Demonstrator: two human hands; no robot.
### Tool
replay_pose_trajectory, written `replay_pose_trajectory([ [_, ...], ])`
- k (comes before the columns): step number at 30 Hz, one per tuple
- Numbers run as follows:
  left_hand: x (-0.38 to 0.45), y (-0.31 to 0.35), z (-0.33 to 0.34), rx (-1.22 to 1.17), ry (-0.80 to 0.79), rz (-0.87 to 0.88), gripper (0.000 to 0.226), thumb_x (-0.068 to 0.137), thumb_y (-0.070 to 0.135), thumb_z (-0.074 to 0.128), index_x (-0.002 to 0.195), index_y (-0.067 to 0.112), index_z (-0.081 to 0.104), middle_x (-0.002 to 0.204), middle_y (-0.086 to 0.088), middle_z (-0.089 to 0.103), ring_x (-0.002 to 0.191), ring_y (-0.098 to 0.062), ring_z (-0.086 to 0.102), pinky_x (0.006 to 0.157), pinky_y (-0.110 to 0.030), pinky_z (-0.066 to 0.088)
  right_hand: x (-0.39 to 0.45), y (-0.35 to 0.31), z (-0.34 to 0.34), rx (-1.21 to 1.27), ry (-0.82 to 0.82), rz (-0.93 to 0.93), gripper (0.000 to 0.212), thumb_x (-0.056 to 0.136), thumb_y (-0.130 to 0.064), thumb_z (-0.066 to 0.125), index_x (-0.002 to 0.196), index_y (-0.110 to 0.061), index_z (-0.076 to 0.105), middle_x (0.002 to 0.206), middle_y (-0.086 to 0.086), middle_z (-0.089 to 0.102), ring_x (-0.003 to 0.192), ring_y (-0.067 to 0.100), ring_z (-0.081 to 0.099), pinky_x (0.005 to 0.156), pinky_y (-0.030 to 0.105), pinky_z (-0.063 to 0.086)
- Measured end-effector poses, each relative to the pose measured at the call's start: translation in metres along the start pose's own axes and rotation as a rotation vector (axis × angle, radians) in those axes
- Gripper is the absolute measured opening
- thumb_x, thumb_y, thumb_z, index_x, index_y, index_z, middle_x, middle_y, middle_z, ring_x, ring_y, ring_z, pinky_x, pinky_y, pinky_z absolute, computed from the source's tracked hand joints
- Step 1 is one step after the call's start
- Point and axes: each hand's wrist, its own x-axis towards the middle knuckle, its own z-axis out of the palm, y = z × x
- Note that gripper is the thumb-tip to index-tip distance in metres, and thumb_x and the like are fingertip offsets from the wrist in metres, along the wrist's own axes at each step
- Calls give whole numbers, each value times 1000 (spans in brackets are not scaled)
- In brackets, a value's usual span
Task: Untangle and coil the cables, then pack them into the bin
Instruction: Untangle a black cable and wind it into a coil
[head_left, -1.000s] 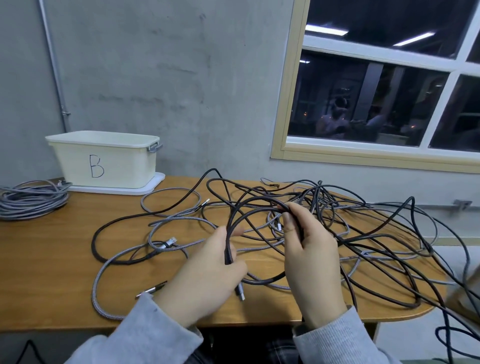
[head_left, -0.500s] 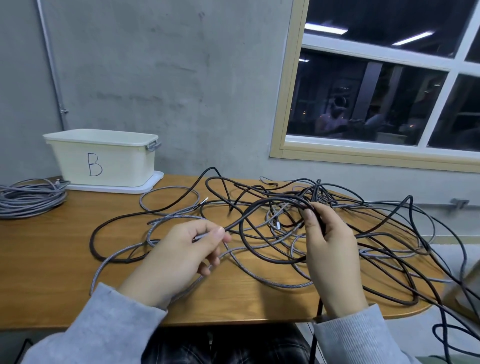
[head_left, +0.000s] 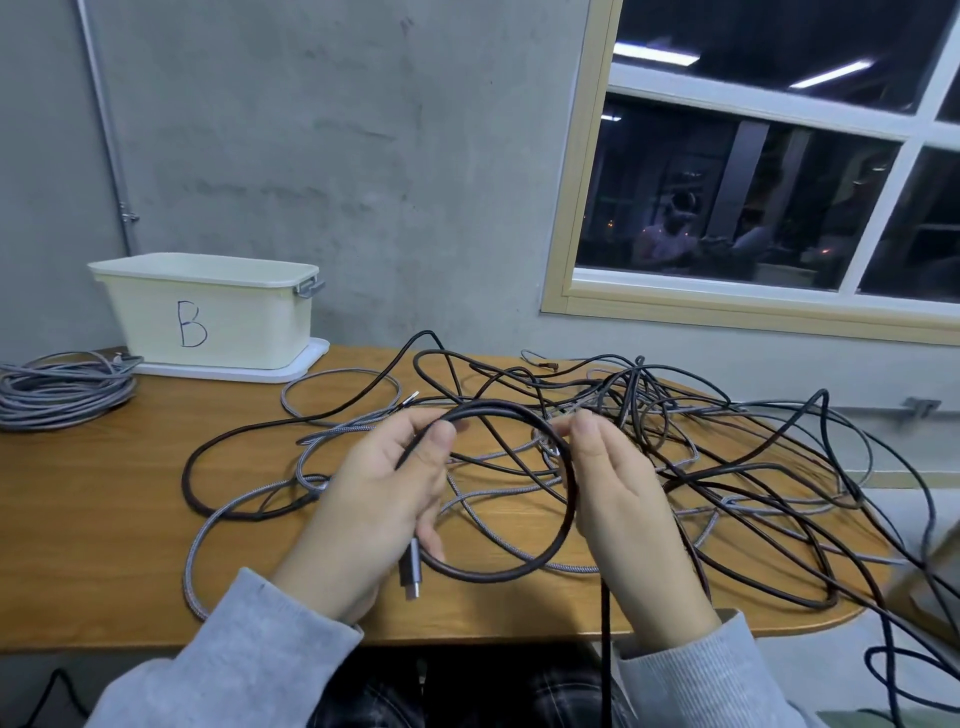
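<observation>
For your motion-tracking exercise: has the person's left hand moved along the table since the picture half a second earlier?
Yes. The left hand, pinching the dark cable, has shifted right, away from the bin, closing towards the right hand.

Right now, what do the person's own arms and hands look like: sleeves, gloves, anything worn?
Both hands are bare: no gloves, and no rings or watch that show. The left hand comes out of a plain light grey sleeve of soft, sweatshirt-like cloth. The right hand comes out of a matching grey sleeve whose cuff is finely ribbed. No markings or logos show on either.
</observation>
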Motion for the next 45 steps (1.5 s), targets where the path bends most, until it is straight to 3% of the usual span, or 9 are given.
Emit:
replay_pose_trajectory([
  [6,-2,0,-3,-74,-29,-14,37,75,36,56,106,18,61,47,4,30,36,-8,28,38,-26,45,4,3,-14,-150,12,-103,24,96,-15,48,97,-34,64,77,-23,62,70,-11,54,61,5,39],
  [13,-4,1,-1,15,-162,-41,21,82,26,52,98,24,67,43,7,28,36,-7,25,40,-23,43,8,15,-21,-266,218,-134,22,96,-13,49,93,-33,59,90,-12,61,86,-5,53,66,3,36],
  [17,-4,2,-4,55,-206,-53,33,81,30,51,102,13,70,45,8,26,37,-7,24,42,-23,43,10,17,-21,-295,265,-129,19,96,-13,49,94,-28,61,89,-10,60,87,-6,51,66,4,37],
  [25,1,-2,-10,147,-113,-18,22,97,15,47,100,29,63,44,8,30,37,-7,27,41,-24,43,9,10,-19,-552,-135,-163,30,98,-15,45,118,-32,59,105,-17,58,101,-1,51,79,5,35],
  [28,3,-6,-14,221,-81,16,20,97,20,47,107,31,61,45,10,32,37,-7,32,46,-29,44,5,5,-10,-500,-215,-238,38,97,-8,45,119,-36,57,104,-20,56,100,-4,50,84,6,37],
  [31,4,-8,-20,306,-70,66,23,90,37,57,111,30,65,49,7,47,45,-7,48,59,-32,48,4,3,-9,-363,-139,-242,35,96,-10,46,101,-43,54,95,-19,56,96,-3,51,78,5,37],
  [36,3,-9,-22,576,-14,140,38,73,60,42,100,44,64,84,12,55,70,-3,56,66,-20,43,4,4,-11,-272,-16,-191,37,97,-11,46,90,-47,50,94,-14,60,94,-1,52,74,7,39],
  [40,0,-7,-19,684,-6,205,23,93,40,48,105,35,67,59,19,58,59,5,54,54,-10,37,4,6,-10,-261,1,-116,33,98,-15,44,89,-46,50,93,-20,58,93,-10,51,72,2,37],
  [45,1,-6,-18,574,-30,252,35,94,24,55,117,51,55,53,10,44,52,-2,44,53,-13,36,7,15,-11,-251,57,-42,22,99,-18,42,97,-36,55,94,-17,60,86,-7,51,66,4,37],
])
